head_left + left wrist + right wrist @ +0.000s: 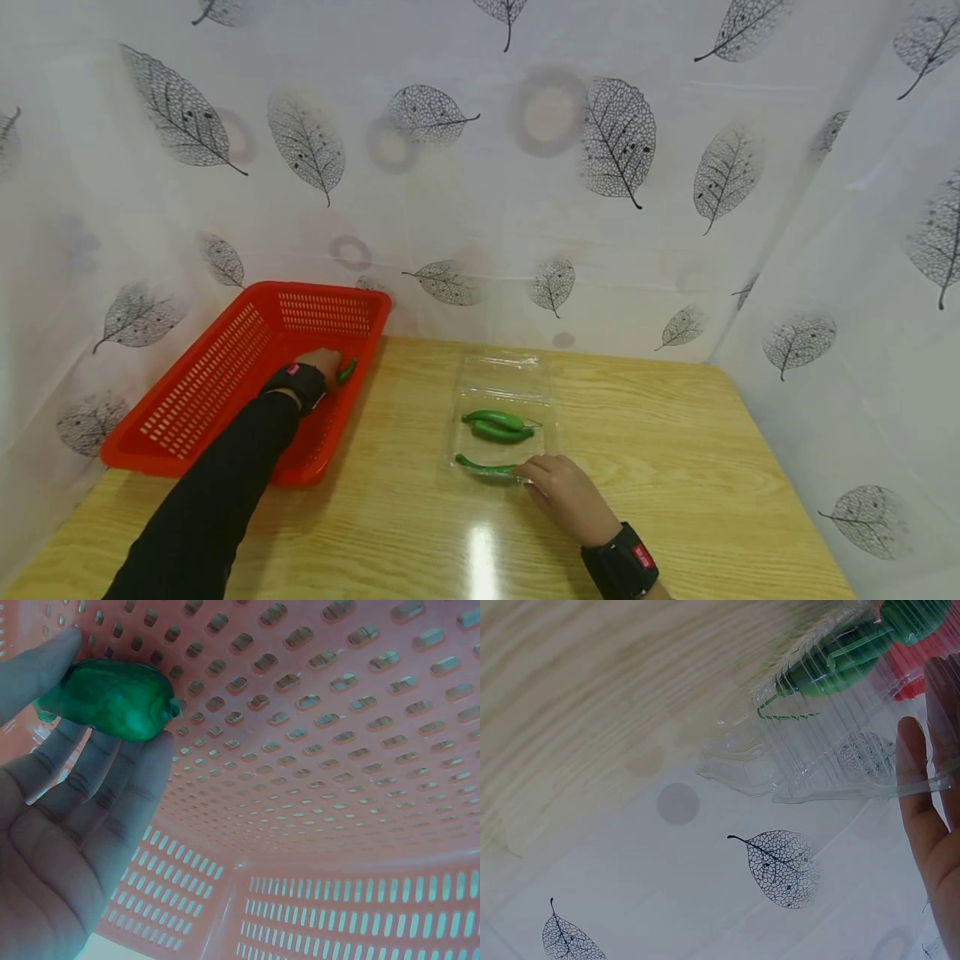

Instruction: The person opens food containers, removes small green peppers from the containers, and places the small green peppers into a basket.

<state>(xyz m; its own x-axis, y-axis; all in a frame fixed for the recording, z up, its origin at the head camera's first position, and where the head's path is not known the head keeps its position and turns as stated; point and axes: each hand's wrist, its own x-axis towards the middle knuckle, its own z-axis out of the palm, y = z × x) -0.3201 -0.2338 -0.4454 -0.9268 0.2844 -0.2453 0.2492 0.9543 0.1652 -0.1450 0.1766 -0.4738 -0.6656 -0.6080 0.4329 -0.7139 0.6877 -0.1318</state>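
Inside the red basket (pixel 258 287), my left hand (pixel 322 363) pinches a green pepper (pixel 116 699) between thumb and fingertips, close to the slotted wall. The head view shows that pepper's end poking out past the hand. My right hand (pixel 558 492) grips the near right edge of a clear plastic box (pixel 487 392) with its lid folded back. Two green peppers (pixel 497 425) lie side by side in the box. Another green pepper (pixel 480 467) lies along its near side, one end right at my right fingertips. In the right wrist view, the fingers (pixel 911 765) overlap the box rim.
The wooden table (pixel 405 542) carries the basket on the left and the box near the middle. A white curtain (pixel 465 208) with leaf prints hangs behind and along the sides. The basket's raised walls surround my left hand.
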